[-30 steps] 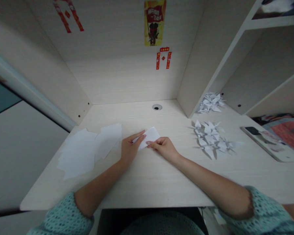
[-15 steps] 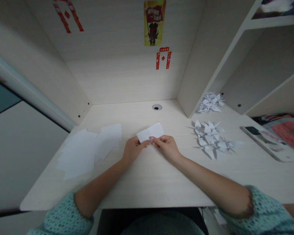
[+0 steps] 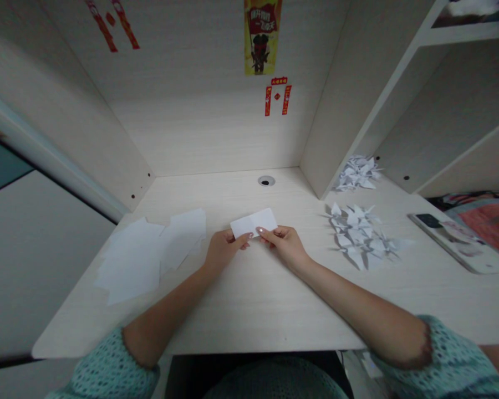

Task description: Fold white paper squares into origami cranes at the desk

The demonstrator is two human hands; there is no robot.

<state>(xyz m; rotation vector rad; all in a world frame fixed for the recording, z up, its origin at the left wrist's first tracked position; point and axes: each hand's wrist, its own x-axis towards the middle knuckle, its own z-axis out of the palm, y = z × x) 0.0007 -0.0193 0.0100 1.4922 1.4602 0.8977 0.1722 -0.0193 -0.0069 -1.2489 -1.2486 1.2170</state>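
Left hand [image 3: 225, 247]: pinched near edge of white paper [image 3: 250, 223].
Right hand [image 3: 289, 245]: pinched the same edge.
Paper: between both hands, over tabletop [image 3: 249, 310].
Risk: I judged uneven finger pull could bend it crooked.

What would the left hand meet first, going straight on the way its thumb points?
Beyond the white paper in its grip, the left hand would probably meet the thumb of the right hand first, though depth is unclear.
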